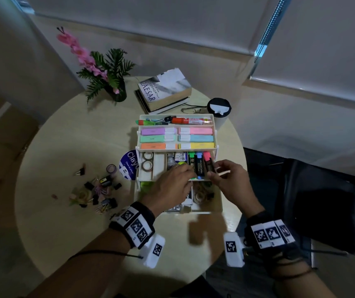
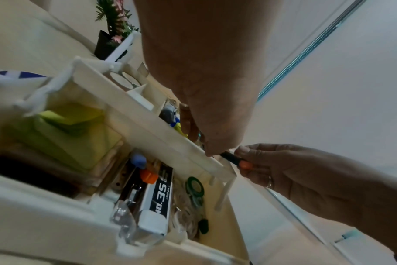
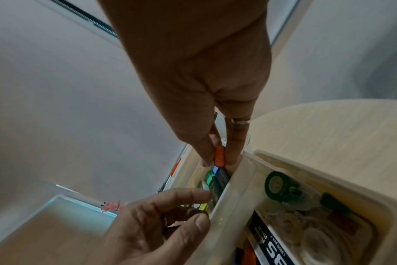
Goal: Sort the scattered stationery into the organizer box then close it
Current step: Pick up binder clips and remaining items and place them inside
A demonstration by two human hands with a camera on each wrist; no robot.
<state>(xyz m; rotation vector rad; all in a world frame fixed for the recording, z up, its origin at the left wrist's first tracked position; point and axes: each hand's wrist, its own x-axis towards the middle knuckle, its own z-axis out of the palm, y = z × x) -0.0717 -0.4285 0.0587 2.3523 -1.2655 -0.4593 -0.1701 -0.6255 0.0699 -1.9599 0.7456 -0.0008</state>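
The white organizer box [image 1: 217, 203] stands open with its tiered trays fanned out. My right hand [image 1: 211, 172] pinches a black highlighter with an orange-red cap [image 1: 208, 163] at the right end of the middle tray [image 1: 158, 168], beside the blue and green ones. In the right wrist view the same highlighter [image 3: 219, 156] sits between thumb and fingers. My left hand [image 1: 190, 176] grips that tray's front wall [image 3: 224, 200], thumb outside, fingers inside over a yellow highlighter. Binder clips and tape rolls [image 1: 99, 190] lie scattered left of the box.
Pastel highlighters fill the upper tray [image 1: 176, 137]; markers lie in the top one. The bottom holds a staples box [image 2: 158, 193], sticky notes and rubber bands. Books [image 1: 163, 91], glasses, a lidded cup [image 1: 218, 108] and a potted plant [image 1: 116, 91] stand behind. A dark chair [image 1: 301, 190] is right.
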